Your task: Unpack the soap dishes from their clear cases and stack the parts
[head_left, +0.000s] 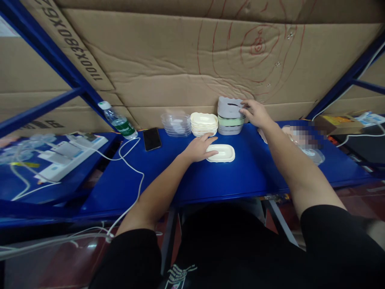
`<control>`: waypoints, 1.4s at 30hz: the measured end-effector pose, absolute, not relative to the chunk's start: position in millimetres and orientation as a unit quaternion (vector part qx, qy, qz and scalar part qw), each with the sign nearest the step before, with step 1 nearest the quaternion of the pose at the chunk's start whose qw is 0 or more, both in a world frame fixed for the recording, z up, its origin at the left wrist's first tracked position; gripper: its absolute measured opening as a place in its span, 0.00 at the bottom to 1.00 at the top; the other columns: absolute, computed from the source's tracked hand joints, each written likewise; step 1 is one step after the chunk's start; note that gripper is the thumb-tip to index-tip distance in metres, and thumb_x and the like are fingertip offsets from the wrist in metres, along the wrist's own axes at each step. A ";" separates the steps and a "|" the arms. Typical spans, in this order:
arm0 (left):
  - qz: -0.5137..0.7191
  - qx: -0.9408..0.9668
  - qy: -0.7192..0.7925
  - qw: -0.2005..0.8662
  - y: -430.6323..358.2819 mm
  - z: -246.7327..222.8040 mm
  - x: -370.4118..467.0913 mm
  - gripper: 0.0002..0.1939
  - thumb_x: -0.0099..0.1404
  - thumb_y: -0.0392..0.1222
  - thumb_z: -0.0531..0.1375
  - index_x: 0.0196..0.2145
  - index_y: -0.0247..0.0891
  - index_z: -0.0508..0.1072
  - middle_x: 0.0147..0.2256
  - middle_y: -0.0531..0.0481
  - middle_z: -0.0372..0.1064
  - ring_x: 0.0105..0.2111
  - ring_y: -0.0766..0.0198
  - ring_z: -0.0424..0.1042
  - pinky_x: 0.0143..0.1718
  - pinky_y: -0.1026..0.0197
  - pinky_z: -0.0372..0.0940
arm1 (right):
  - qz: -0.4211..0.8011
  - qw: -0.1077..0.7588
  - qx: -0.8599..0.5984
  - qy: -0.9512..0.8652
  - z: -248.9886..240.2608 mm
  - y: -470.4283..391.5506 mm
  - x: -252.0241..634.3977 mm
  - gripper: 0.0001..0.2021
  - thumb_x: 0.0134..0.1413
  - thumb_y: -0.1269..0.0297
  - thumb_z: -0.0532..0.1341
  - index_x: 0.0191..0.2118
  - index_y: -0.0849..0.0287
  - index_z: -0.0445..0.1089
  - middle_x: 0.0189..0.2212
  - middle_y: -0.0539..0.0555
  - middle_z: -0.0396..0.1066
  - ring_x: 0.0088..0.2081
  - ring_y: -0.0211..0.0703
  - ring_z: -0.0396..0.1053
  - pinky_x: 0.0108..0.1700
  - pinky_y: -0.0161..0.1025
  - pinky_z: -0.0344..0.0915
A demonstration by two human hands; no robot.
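Note:
A single cream tray (222,153) lies on the blue table in front of me. My left hand (200,148) rests at its left end with the fingers apart. Behind that hand stands a stack of cream trays (203,123). To the right of the stack, grey and green boxes are piled up, with a grey box (229,107) on top that has a dark slot in its side. My right hand (254,112) touches the right edge of this top box, fingers spread. Left of the cream stack sit clear plastic containers (177,123), nested together.
A phone (152,139), a water bottle (120,122) and a white cable (141,176) are on the left. A power strip (70,156) lies further left. On the right are a clear lid (314,155) and a cardboard box (339,124). Cardboard (156,60) stands behind the blue table (222,182).

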State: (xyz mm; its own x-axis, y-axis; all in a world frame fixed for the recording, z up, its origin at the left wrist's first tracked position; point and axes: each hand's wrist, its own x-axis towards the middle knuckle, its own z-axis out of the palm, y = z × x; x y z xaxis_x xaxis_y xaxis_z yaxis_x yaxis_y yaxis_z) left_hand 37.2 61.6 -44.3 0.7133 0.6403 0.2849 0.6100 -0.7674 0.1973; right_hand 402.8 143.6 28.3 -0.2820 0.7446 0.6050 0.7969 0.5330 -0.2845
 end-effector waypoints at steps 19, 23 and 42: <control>0.087 0.946 0.301 0.077 52.5 -41.9 46.9 0.53 0.61 0.73 0.76 0.73 0.40 0.74 0.72 0.33 0.72 0.70 0.35 0.74 0.72 0.37 0.68 | -0.114 0.476 -0.511 -0.707 4.9 96.3 354.9 0.26 0.75 0.39 0.55 0.63 0.48 0.76 0.64 0.66 0.75 0.70 0.74 0.68 0.74 0.76 0.60; 0.105 0.936 0.327 0.077 54.7 -45.1 45.1 0.42 0.65 0.64 0.75 0.70 0.43 0.78 0.71 0.37 0.74 0.69 0.38 0.76 0.72 0.38 0.69 | -0.065 0.486 -0.494 -0.718 -15.9 69.4 335.3 0.25 0.72 0.39 0.56 0.59 0.47 0.78 0.59 0.64 0.79 0.66 0.71 0.72 0.72 0.74 0.66; 0.538 0.777 0.298 0.135 86.0 -52.1 20.3 0.23 0.69 0.65 0.72 0.38 0.42 0.78 0.48 0.41 0.86 0.51 0.50 0.85 0.60 0.41 0.77 | 0.047 0.327 -0.346 -0.878 -24.9 45.6 305.6 0.37 0.68 0.21 0.56 0.55 0.47 0.83 0.58 0.62 0.83 0.61 0.67 0.77 0.67 0.67 0.72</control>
